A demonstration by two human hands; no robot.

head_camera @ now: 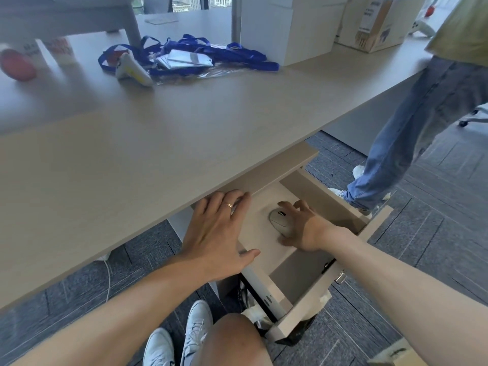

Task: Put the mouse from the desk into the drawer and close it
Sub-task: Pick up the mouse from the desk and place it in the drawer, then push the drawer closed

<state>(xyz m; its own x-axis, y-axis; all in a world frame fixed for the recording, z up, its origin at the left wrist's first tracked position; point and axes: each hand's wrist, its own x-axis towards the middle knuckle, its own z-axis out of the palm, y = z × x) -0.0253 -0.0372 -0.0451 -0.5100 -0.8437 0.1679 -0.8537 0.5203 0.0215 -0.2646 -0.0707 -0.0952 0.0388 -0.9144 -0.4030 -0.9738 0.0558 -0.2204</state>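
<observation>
The drawer (311,265) under the counter (163,143) stands pulled out. The mouse (280,223), pale beige, lies on the drawer floor near the middle. Right hand (303,228) reaches into the drawer, fingers spread around the mouse's right side and touching it; the grip is loose, not clenched. Left hand (219,233) is open and flat, palm down, holding nothing, fingertips at the counter edge, thumb over the drawer's left wall. Blue lanyards (190,52) lie far back on the counter.

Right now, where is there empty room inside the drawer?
The drawer floor is bare left of the mouse, toward the left hand, and at the near end. The right hand crowds the mouse's right side.
</observation>
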